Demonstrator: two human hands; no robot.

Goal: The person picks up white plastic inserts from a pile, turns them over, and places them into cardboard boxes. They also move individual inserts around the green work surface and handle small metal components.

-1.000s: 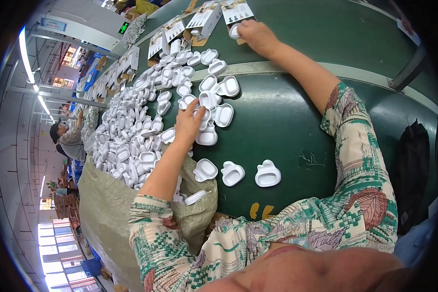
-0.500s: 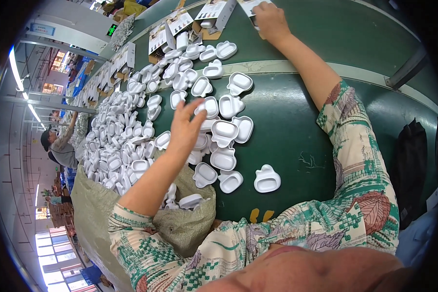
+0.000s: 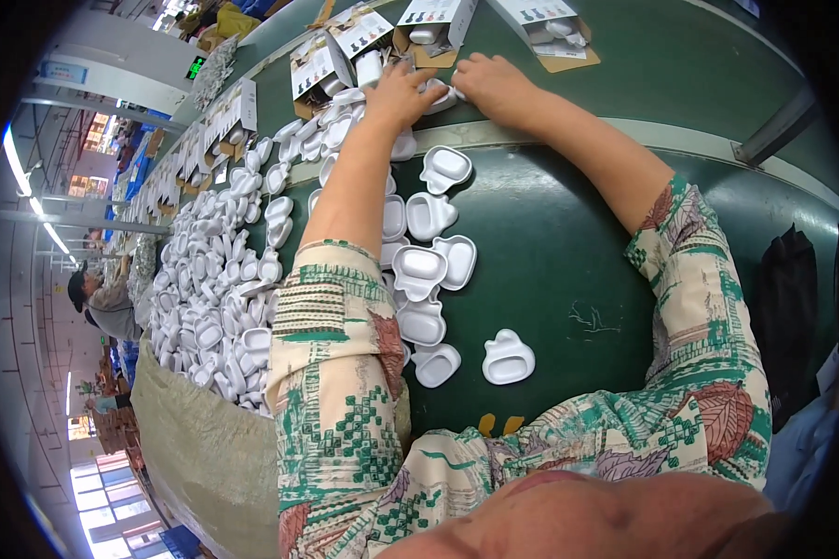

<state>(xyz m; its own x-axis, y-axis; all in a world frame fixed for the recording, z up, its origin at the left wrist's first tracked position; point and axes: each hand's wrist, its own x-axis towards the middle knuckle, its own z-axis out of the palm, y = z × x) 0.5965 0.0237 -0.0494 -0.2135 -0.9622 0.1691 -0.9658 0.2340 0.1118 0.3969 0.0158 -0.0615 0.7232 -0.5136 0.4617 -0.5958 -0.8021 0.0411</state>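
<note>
At the far side of the green table, my two hands are close together over white plastic pieces. My left hand has its thumb and fingers apart, resting on several pieces in front of the boxes. Beside it, my right hand has bent fingers, closed at the edge of a white dish-like piece that lies between the hands and is partly hidden. Just beyond stands an open printed box with a white piece inside. Another open box lies to its right, white pieces showing at its flap.
A large heap of white pieces spreads on the left, beside a woven sack. One piece sits alone near me. A pale rail crosses the table, with a metal post at right. Another person stands far left.
My left hand has moved forward to the pieces by the boxes. My right hand has let go of the far right box, now lying open, and come back left beside my left hand.
</note>
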